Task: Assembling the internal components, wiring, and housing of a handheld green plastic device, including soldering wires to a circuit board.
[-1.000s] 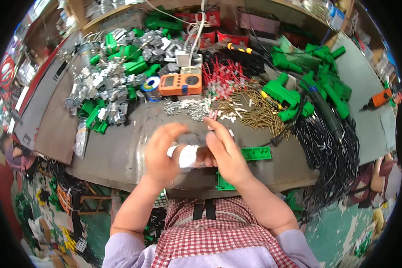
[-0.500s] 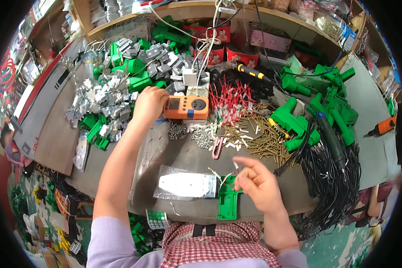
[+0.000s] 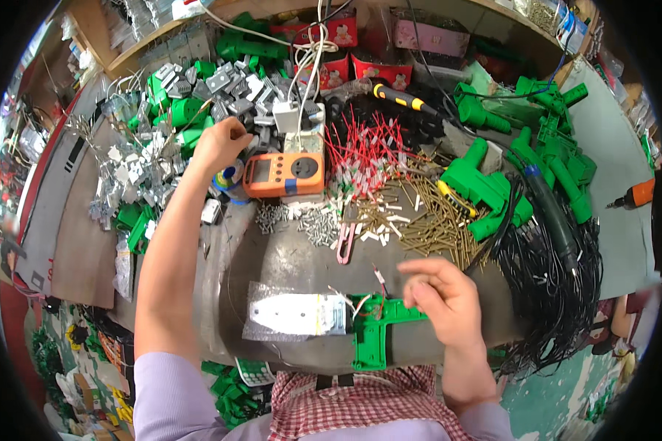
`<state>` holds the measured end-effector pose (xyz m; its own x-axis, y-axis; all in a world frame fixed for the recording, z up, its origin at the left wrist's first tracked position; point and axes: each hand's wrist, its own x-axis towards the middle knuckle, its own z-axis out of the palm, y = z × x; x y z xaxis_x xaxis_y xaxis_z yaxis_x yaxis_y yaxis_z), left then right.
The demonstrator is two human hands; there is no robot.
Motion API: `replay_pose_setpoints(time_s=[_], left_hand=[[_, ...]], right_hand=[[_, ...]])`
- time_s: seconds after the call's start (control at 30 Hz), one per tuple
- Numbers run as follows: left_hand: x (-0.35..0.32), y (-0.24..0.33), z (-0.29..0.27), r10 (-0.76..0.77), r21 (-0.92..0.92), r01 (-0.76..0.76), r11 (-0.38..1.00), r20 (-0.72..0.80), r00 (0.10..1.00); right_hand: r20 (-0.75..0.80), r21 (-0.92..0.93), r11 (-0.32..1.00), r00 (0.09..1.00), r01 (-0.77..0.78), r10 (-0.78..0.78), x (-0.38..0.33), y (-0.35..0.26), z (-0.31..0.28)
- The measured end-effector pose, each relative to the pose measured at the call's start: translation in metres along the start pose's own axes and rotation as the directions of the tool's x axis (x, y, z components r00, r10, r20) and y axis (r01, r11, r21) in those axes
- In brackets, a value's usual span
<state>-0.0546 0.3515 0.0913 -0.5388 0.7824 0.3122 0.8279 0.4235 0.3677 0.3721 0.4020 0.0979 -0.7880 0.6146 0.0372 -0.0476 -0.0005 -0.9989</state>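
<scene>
I am holding my left hand over the back left of the bench, its fingers curling beside the orange meter and near a small spool of wire; whether I am pinching anything, I cannot tell. My right hand is hovering at the right arm of the open green casing, forefinger pointing out, the other fingers bending loosely; I cannot tell if they are gripping anything. The casing is lying near the bench's front edge, just beside a white plate that is resting on clear wrap.

Bare grey bench is stretching from the plate back to the loose screws and pink tweezers, giving my hands room. Brass bolts and black cables are bounding that space on the right. Red lettering is showing on the grey board along the left, cut short at its edge. Red boxes at the back are carrying cartoon prints, too small for reading.
</scene>
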Motion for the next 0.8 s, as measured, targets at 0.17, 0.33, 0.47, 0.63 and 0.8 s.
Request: replay_pose_setpoints(time_s=[0.17, 0.33, 0.47, 0.63, 0.8], left_hand=[[0.01, 0.026, 0.007, -0.129, 0.231, 0.099, 0.968, 0.121, 0.984], [0.035, 0.033, 0.036, -0.294, 0.446, 0.189, 0.875, 0.178, 0.939], [0.023, 0.015, 0.026, -0.281, 0.335, 0.231, 0.914, 0.108, 0.954], [-0.046, 0.045, -0.02, -0.004, -0.436, 0.007, 0.9, 0.009, 1.0], [-0.171, 0.141, -0.072, 0.41, -0.476, -0.249, 0.843, 0.27, 0.871]], right_hand=[[0.128, -0.083, 0.992, 0.988, 0.095, -0.084, 0.0, -0.005, 0.019], [0.054, -0.188, 0.981, 0.997, 0.055, -0.046, -0.02, 0.001, 0.008], [-0.032, -0.142, 0.99, 0.999, 0.015, -0.019, -0.031, -0.001, -0.006], [-0.012, -0.119, 0.991, 0.998, 0.055, -0.057, -0.02, 0.004, 0.002], [0.094, -0.204, 0.949, 0.97, 0.24, -0.225, -0.014, 0.0, 0.029]])
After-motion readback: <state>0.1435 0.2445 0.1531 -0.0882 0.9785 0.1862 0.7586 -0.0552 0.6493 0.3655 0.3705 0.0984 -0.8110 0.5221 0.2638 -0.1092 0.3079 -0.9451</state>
